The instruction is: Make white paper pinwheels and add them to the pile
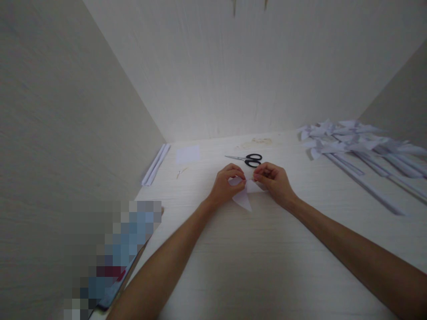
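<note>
The folded piece of white paper (245,195) lies on the pale wooden table (267,266), a little in front of me and near the middle, with one pointed corner sticking out toward me. Both my hands are on it. My left hand (224,184) has its fingers curled down and pinches the left part of the paper between thumb and fingertips. My right hand (274,181) does the same on the right part, fingers bent and closed on the paper's upper edge. The two sets of fingertips almost meet over the middle of the paper, so most of it is hidden under my hands; I cannot tell how many folds it has.

Just behind my hands lie scissors (247,158) with black handles, blades closed and pointing left. Further left on the table is a small flat square sheet (188,154) of white paper, and beside the left wall lie a few long rolled paper sticks (155,165), side by side. Near the back wall there is a faint yellowish smear (256,142) on the tabletop. Off to my right, well apart from my hands, is a pile of finished paper pinwheels (353,140) on long paper stems, their heads toward the back wall and their stems running toward the right edge.
</note>
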`<state>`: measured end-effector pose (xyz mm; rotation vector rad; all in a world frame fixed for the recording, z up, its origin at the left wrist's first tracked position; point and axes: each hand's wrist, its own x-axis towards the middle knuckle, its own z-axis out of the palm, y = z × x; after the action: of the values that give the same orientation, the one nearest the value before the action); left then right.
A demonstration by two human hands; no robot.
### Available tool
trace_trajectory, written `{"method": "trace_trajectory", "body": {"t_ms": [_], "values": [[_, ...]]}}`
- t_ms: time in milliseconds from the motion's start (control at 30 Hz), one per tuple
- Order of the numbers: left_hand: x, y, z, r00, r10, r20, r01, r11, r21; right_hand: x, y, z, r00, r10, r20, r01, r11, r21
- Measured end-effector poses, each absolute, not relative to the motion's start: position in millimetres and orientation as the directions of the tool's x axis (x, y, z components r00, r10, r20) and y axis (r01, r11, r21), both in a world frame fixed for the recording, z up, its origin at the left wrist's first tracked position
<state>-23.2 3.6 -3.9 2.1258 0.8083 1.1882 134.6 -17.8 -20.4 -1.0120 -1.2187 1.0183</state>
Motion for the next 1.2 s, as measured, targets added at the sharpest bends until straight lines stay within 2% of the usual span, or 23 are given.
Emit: {"method": "trace_trajectory", "body": {"t_ms": [767,1200], "values": [[-24.4,4.8,-4.4,0.445,0.716,0.538,0.208,-0.667,0.716,134.5,-19.3,-18.5,0.044,0.979,0.200,-0.060,0.202,-0.977],[-25.3,3.1,-3.2,0.447,0.716,0.537,0.218,-0.669,0.711,135.6,-18.0,-18.7,0.068,0.967,0.245,0.013,0.245,-0.970]]}}
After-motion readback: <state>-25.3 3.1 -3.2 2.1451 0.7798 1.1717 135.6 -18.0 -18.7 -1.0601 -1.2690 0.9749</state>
